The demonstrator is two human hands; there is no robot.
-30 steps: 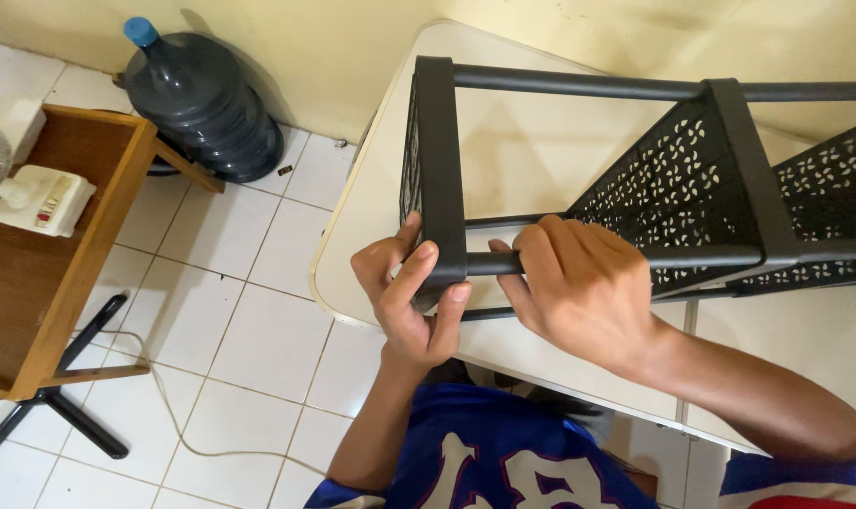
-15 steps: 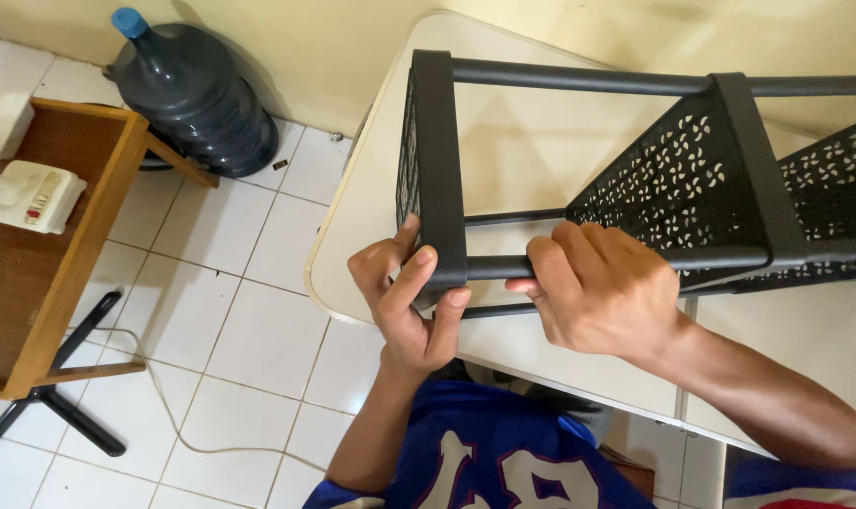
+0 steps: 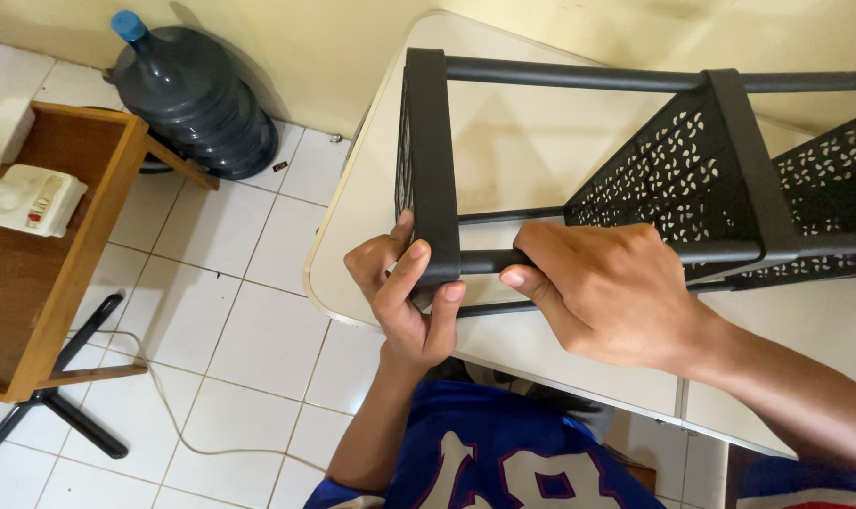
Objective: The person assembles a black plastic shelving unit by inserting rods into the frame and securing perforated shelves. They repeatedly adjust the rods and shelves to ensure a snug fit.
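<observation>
Lying on its side on the cream rounded table [image 3: 371, 236]: a black plastic shelf rack with holey trays [image 3: 692, 179]. Left hand [image 3: 404, 292] clamping the end frame's corner, right hand [image 3: 607, 287] wrapping the near pole. Looking mostly put together; that corner joint possibly not yet pushed in.

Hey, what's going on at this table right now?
A person is handling a black rack that lies on its side on a cream table. The left hand grips the rack's end frame at its corner, and the right hand is wrapped around a pole where it meets that frame. Perforated shelves are already on the poles. A water jug and a wooden stand are on the tiled floor.
</observation>
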